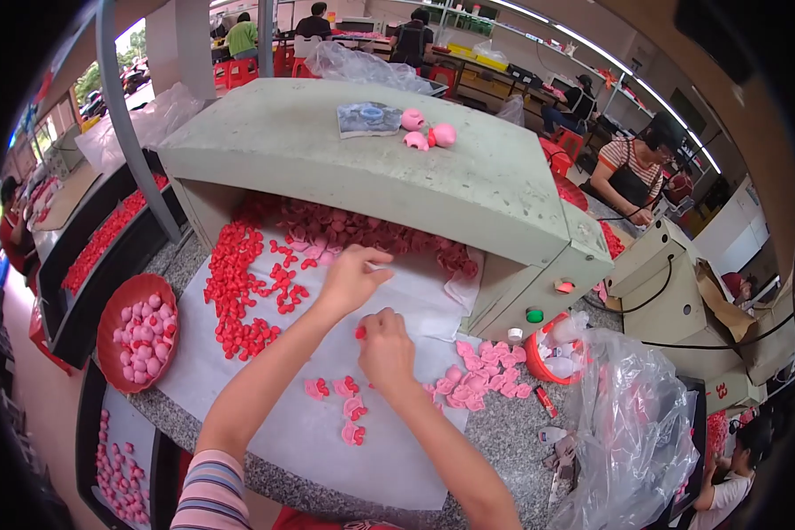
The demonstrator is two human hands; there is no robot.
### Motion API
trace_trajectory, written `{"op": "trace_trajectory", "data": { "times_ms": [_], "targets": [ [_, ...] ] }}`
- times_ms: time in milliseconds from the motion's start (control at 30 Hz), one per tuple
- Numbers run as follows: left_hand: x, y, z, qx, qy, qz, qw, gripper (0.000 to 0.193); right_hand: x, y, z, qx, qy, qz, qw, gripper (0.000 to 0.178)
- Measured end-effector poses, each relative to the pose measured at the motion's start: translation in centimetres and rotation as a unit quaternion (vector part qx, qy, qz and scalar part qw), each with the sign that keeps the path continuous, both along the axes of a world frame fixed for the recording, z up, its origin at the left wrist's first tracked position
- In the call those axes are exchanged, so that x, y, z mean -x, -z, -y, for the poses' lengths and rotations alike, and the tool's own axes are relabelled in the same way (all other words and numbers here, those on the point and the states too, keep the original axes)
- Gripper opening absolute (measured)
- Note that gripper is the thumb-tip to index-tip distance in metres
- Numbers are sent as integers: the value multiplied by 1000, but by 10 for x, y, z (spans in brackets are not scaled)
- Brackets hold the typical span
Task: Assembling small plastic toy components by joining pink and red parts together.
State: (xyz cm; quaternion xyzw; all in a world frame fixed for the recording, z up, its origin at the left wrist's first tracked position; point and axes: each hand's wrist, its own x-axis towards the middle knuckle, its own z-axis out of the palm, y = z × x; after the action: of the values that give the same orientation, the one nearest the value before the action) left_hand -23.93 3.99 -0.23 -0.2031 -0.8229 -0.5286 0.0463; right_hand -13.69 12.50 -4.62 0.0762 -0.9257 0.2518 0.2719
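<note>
My left hand is over the white sheet at the mouth of a pale green metal housing, its thumb and forefinger apart with nothing visible between them. Just nearer, my right hand pinches a small red piece; its other fingers are curled. Left of my hands spreads a pile of small red pieces. Pink cup-like shells lie to the right. Several pink shells with red pieces on them sit near my right wrist. Darker shells are heaped under the housing.
A red bowl of pink balls stands at the left edge. An orange-red basket and a crumpled clear plastic bag are at right. Pink round parts rest on the housing. A co-worker sits beyond, at right.
</note>
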Motion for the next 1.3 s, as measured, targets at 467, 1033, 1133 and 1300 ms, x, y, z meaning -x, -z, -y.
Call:
{"op": "trace_trajectory", "data": {
  "times_ms": [467, 1033, 1133, 1300],
  "targets": [
    [116, 96, -172, 232, -50, -34, 971, 54, 1, 8, -10, 21, -148, 98, 984, 44],
    [-39, -43, 117, -599, 80, 280, 746, 33, 92, 38, 78, 13, -111, 55, 992, 20],
    [-96, -18, 138, -598, 116, 284, 740, 41, 95, 36, 81, -110, -107, 83, 985, 18],
    [-142, 2, 118, -666, 143, 316, 661, 43, 76, 4, 53, 97, -78, 140, 982, 18]
  ]
}}
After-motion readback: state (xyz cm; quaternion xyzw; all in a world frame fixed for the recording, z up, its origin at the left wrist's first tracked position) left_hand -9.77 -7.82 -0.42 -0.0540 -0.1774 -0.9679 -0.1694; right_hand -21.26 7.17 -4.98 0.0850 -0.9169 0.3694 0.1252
